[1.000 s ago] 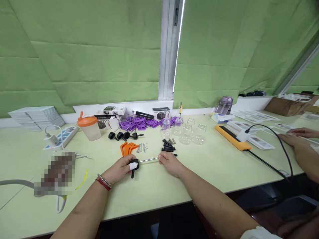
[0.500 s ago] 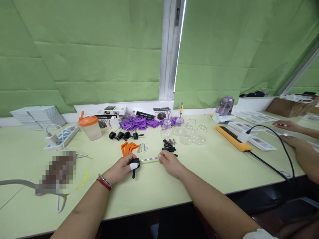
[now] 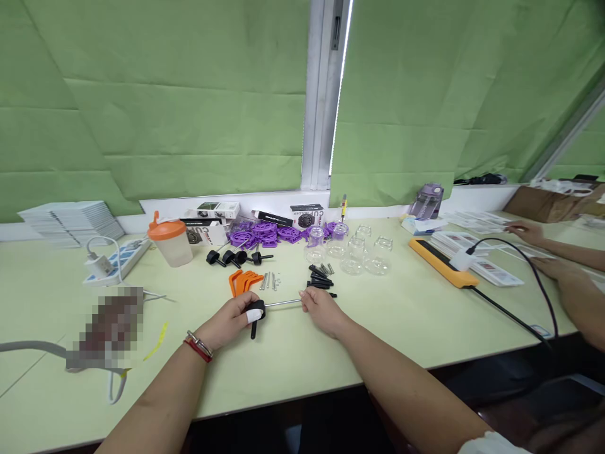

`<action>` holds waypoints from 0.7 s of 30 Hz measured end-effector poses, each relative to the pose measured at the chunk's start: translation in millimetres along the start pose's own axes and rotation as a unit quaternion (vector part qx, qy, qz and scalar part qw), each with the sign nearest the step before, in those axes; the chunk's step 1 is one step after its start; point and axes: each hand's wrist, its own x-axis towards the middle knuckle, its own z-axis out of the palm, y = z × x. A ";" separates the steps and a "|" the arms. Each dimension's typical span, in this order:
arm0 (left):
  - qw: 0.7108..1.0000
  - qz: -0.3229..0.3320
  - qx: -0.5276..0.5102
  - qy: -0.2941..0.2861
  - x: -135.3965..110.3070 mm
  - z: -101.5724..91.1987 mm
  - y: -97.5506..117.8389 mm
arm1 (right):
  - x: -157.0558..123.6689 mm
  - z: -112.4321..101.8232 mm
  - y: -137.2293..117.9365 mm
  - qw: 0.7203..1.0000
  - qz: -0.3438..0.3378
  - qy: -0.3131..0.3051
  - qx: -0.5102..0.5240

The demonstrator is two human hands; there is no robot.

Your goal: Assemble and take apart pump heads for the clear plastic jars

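My left hand point(image 3: 236, 318), a white wrap on its thumb, is closed round a black round part point(image 3: 256, 309) with a short black stem pointing down. A thin metal rod point(image 3: 283, 303) runs from that part to my right hand point(image 3: 322, 310), whose fingers pinch its far end. Just beyond my hands lie orange hooked pieces point(image 3: 244, 281), several metal pins point(image 3: 269, 280), black plastic pieces point(image 3: 320, 277) and small springs point(image 3: 327, 269). Farther back are more black round parts with stems point(image 3: 230, 257), purple plastic pieces point(image 3: 265, 234) and clear plastic cups point(image 3: 355, 254).
An orange-lidded cup point(image 3: 170, 239) and a white power strip point(image 3: 118, 261) stand at the left. At the right are an orange power strip point(image 3: 439, 261), its black cable, and another person's hands point(image 3: 524, 233) over white sheets. Small printed boxes point(image 3: 307, 217) line the wall.
My hands, the black part and the rod stay almost where they were. At the right, the other person's far hand has shifted a little to the left over the sheets.
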 end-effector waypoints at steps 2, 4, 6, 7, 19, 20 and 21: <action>1.000 0.002 0.004 0.001 -0.1 -0.1 0.0 | 0.4 0.6 0.2 1.000 0.001 0.003 0.007; 1.000 0.004 0.011 0.004 0.0 -0.3 0.3 | 1.6 1.6 1.3 1.000 -0.001 0.005 0.026; 1.000 0.001 0.022 0.010 0.4 -0.5 0.3 | 3.0 2.4 2.9 0.998 0.001 0.007 0.055; 1.000 -0.002 0.027 0.013 0.5 -0.7 0.2 | 3.6 2.5 3.7 0.997 0.006 0.008 0.073; 0.998 0.005 0.057 0.023 1.1 -1.2 -2.4 | 1.2 -0.2 -1.2 0.986 0.030 -0.017 0.164; 0.998 0.007 0.059 0.022 1.2 -1.3 -2.7 | 1.4 0.0 -0.9 0.987 0.032 -0.016 0.159; 0.998 0.008 0.061 0.022 1.4 -1.4 -2.9 | 1.7 0.1 -0.3 0.987 0.033 -0.016 0.153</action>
